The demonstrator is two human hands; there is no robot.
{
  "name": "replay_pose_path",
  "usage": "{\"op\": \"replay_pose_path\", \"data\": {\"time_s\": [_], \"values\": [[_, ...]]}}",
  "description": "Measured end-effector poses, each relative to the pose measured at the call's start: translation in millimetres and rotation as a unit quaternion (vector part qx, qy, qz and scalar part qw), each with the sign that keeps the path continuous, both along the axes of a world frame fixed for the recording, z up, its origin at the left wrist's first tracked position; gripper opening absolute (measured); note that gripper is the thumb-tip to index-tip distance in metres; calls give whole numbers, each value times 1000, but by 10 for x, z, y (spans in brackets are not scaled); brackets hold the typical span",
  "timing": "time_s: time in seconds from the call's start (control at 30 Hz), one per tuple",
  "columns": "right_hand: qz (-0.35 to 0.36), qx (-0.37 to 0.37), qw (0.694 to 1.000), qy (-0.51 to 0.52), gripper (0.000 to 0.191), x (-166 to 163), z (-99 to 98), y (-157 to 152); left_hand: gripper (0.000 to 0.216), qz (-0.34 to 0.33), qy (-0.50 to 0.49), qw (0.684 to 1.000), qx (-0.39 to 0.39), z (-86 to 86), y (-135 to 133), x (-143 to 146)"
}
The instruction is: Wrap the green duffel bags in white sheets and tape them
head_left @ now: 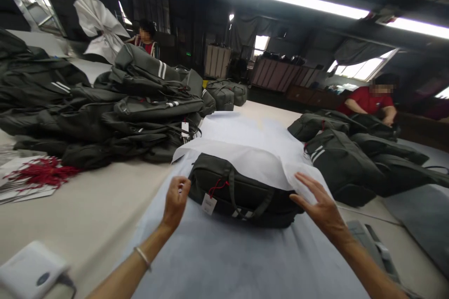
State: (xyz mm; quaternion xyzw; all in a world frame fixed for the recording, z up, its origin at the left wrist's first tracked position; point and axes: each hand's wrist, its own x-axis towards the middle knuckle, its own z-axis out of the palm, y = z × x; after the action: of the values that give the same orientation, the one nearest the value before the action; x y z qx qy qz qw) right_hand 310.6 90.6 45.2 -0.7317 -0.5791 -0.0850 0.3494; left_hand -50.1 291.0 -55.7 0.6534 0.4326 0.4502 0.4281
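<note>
A dark grey-green bag [213, 173] with a carry handle lies across the white sheets on the table in front of me. A white hang tag [209, 203] on a red cord hangs from it. A thin white sheet [259, 161] drapes over the bag's far upper side. By the bag's left end, my left hand [176, 200] is closed with fingers curled; a small pale spot shows between them, and what it is cannot be made out. My right hand [319, 205] is open at the bag's right end, thumb and fingers apart, close to the sheet's edge.
Dark bags [150, 103] are heaped at left, with more bags [345, 163] at right. Tags with red cords [45, 173] lie on the left, above a white device [33, 271]. A person in red [368, 100] handles bags at right; another person [145, 42] is at the back left.
</note>
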Motion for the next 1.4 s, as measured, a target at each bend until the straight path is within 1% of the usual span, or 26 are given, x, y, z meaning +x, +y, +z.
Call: {"op": "replay_pose_path", "data": {"time_s": [0.03, 0.07, 0.1, 0.13, 0.17, 0.2, 0.23, 0.27, 0.33, 0.4, 0.47, 0.57, 0.67, 0.77, 0.87, 0.97, 1.03, 1.17, 1.3, 1.33, 1.4], "values": [[-50, 40, 997, 34, 49, -12, -17, -97, 37, 41, -13, 998, -53, -62, 184, -54], [-126, 85, 985, 83, 48, -21, -62, -205, 43, 54, -20, 994, -91, -116, 370, -87], [-217, 124, 957, 145, 48, -23, -135, -315, 48, 46, -24, 991, -120, -161, 542, -95], [-304, 151, 917, 211, 50, -16, -237, -414, 53, 34, -30, 987, -152, -201, 691, -78], [-371, 161, 873, 271, 53, 0, -362, -490, 57, 21, -35, 982, -184, -234, 812, -38], [-409, 155, 839, 323, 56, 23, -500, -533, 60, 7, -40, 977, -211, -262, 902, 20], [-417, 134, 822, 365, 59, 50, -642, -540, 63, -8, -44, 971, -233, -286, 965, 90], [-402, 107, 819, 395, 60, 78, -779, -511, 64, -25, -47, 966, -251, -306, 1004, 165], [-345, 50, 824, 447, 59, 124, -1005, -371, 66, -59, -53, 959, -273, -344, 1032, 307], [-292, 10, 818, 495, 58, 148, -1150, -197, 63, -83, -58, 955, -278, -385, 1023, 407], [-253, -11, 806, 534, 58, 143, -1224, -74, 57, -92, -60, 956, -273, -434, 999, 451], [-219, -26, 786, 578, 59, 87, -1260, -58, 49, -96, -56, 960, -257, -502, 945, 431], [-205, -25, 772, 601, 60, -4, -1263, -170, 50, -105, -48, 965, -237, -525, 850, 359], [-200, -13, 762, 616, 60, -113, -1241, -323, 60, -119, -35, 967, -221, -505, 707, 259], [-195, 27, 741, 641, 58, -242, -1194, -518, 70, -143, -18, 967, -210, -478, 526, 122], [-199, 68, 714, 667, 57, -361, -1141, -779, 71, -161, 2, 965, -208, -457, 324, -47], [-209, 82, 706, 672, 55, -417, -1117, -974, 70, -171, 14, 963, -209, -432, 177, -155], [-226, 81, 707, 665, 54, -508, -1150, -1290, 64, -184, 29, 961, -204, -331, -122, -281], [-246, 58, 704, 664, 58, -607, -1265, -1393, 64, -171, 56, 967, -180, -236, -319, -285], [-242, 46, 711, 659, 58, -615, -1277, -1409, 65, -169, 62, 969, -171, -224, -336, -288], [-242, 21, 741, 626, 57, -593, -1234, -1477, 65, -167, 71, 971, -155, -206, -333, -331]]}}
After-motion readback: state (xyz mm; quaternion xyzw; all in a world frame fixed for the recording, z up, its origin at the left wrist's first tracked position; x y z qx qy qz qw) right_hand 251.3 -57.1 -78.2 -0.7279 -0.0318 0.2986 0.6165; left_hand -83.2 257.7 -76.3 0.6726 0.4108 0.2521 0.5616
